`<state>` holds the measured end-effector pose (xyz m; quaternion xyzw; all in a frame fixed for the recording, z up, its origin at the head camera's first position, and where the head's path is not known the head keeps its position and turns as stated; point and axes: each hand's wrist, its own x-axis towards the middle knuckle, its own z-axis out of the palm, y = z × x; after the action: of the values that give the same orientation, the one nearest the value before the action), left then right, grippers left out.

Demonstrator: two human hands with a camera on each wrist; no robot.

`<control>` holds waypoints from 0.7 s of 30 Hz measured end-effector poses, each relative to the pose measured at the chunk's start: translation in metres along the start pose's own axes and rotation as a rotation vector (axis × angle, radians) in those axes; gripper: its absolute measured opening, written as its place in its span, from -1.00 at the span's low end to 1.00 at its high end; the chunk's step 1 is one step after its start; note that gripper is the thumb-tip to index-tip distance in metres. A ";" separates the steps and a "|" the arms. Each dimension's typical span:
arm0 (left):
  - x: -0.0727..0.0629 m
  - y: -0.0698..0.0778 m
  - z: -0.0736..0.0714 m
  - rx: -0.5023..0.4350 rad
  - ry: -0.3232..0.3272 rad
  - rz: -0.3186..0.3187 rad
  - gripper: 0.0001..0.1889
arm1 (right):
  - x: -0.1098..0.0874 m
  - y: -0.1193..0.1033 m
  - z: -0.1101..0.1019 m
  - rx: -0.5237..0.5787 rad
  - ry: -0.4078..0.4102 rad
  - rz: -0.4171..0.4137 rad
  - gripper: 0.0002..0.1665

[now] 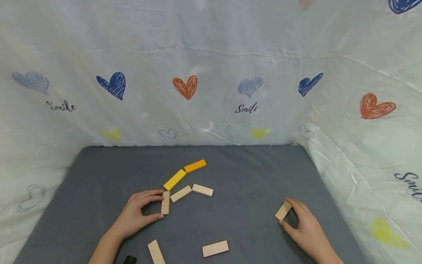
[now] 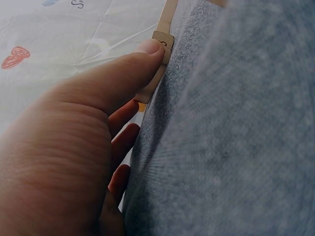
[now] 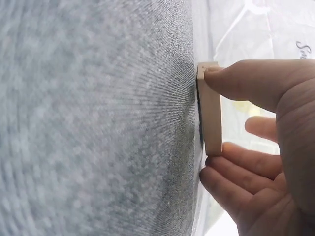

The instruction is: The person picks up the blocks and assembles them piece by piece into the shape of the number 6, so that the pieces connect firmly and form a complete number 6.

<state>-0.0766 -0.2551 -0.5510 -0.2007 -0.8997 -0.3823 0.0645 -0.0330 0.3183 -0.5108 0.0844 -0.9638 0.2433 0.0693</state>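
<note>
My left hand [image 1: 138, 211] pinches a plain wooden block [image 1: 165, 203] end to end, thumb on the near end and fingers at the far end. That block stands at the left of a curved row with a second plain block [image 1: 181, 194] and a third plain block [image 1: 202, 190]. Just behind them lie a yellow block [image 1: 175, 179] and an orange block [image 1: 195, 166], corner to corner. Over on the right, my right hand [image 1: 304, 227] grips another wooden block [image 1: 283, 211] by its two ends, low at the grey cloth, as the right wrist view also shows.
Two loose plain blocks lie toward the front: one block [image 1: 215, 249] near the middle, another block [image 1: 156, 252] by my left forearm. A small black object [image 1: 130, 259] sits at the front edge. A white curtain [image 1: 211, 110] printed with hearts surrounds the grey table [image 1: 244, 212].
</note>
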 end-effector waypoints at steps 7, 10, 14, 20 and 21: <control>0.004 0.000 0.001 0.002 -0.009 0.009 -0.40 | -0.004 -0.004 0.000 -0.003 -0.019 0.009 -0.05; 0.003 0.001 0.002 -0.005 -0.025 -0.014 -0.41 | -0.001 -0.008 0.000 -0.006 -0.022 -0.011 -0.06; 0.001 0.002 0.002 -0.024 -0.035 -0.028 -0.41 | 0.005 -0.016 -0.001 -0.006 -0.043 -0.016 -0.05; 0.001 0.000 0.000 -0.027 -0.008 0.002 -0.40 | 0.015 -0.027 0.002 0.029 -0.043 -0.048 -0.06; 0.001 -0.001 0.000 -0.022 -0.006 0.003 -0.41 | 0.016 -0.028 0.003 0.036 -0.035 -0.062 -0.06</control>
<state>-0.0779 -0.2553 -0.5511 -0.2040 -0.8952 -0.3915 0.0604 -0.0436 0.2902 -0.4973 0.1196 -0.9573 0.2568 0.0584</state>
